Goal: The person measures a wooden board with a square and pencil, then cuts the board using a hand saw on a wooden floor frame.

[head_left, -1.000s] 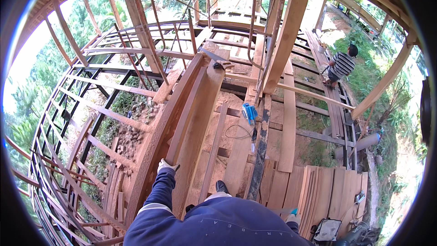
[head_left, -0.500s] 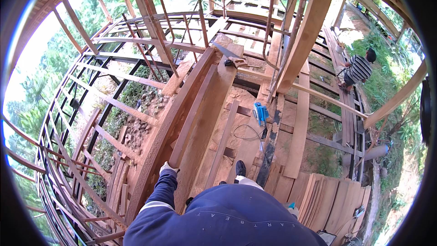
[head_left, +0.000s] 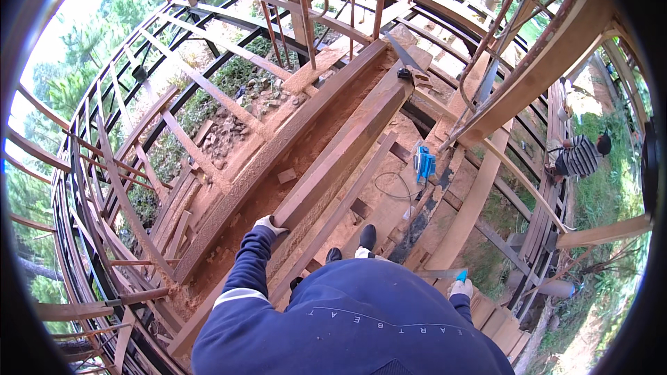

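My gloved left hand (head_left: 270, 225) is closed over the near end of a long, thick wooden beam (head_left: 333, 153) that runs away from me to the upper right. Low on the right, my gloved right hand (head_left: 461, 286) grips a blue-handled tool (head_left: 438, 273) with a flat grey blade pointing left; its exact kind is unclear. A handsaw (head_left: 410, 59) with a wooden handle rests at the beam's far end, beside a small black object (head_left: 404, 73). Left of the beam lies a sawdust-filled gap, bordered by another heavy timber (head_left: 278, 156).
A blue power tool (head_left: 424, 164) with a dark cord stands on the boards to the right. Loose planks (head_left: 326, 212) lie near my feet. A slanting post (head_left: 535, 62) rises at upper right. Another person in a striped shirt (head_left: 581, 156) crouches farther right. Open framing (head_left: 201, 83) spans the left.
The beam under my left hand has shifted right, widening the sawdust-covered gap beside the left timber. My right hand has come out from behind my body with the blue-handled tool. The view has turned left.
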Demonstrator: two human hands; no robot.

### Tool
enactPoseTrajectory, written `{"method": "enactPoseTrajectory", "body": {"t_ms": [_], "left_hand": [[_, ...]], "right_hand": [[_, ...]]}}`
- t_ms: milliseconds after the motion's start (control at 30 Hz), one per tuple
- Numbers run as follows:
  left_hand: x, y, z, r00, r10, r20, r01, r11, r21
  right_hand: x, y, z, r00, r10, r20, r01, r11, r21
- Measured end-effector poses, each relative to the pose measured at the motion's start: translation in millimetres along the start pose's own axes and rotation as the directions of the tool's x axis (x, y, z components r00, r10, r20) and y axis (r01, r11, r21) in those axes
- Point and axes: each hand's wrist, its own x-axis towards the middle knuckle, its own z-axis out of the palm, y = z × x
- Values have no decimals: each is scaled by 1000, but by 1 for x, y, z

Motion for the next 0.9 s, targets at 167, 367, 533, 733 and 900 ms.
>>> {"method": "enactPoseTrajectory", "body": {"t_ms": [167, 367, 533, 733, 900], "left_hand": [[33, -17, -6, 998, -32, -46, 25, 989, -144], [57, -76, 39, 996, 44, -77, -76, 869, -489], [75, -73, 35, 991, -8, -132, 0, 998, -62], [48, -59, 21, 969, -90, -229, 92, 996, -2], [1, 26, 31, 868, -212, -450, 230, 973, -16]], "right_hand": [[-13, -34, 53, 981, -193, -27, 170, 917, -361], [5, -35, 37, 893, -450, -2, 280, 559, -780], [-18, -38, 20, 892, -445, -85, 158, 481, -862], [-38, -48, 41, 916, -402, 11, 131, 272, -953], [39, -36, 13, 876, -476, 74, 235, 287, -929]]}}
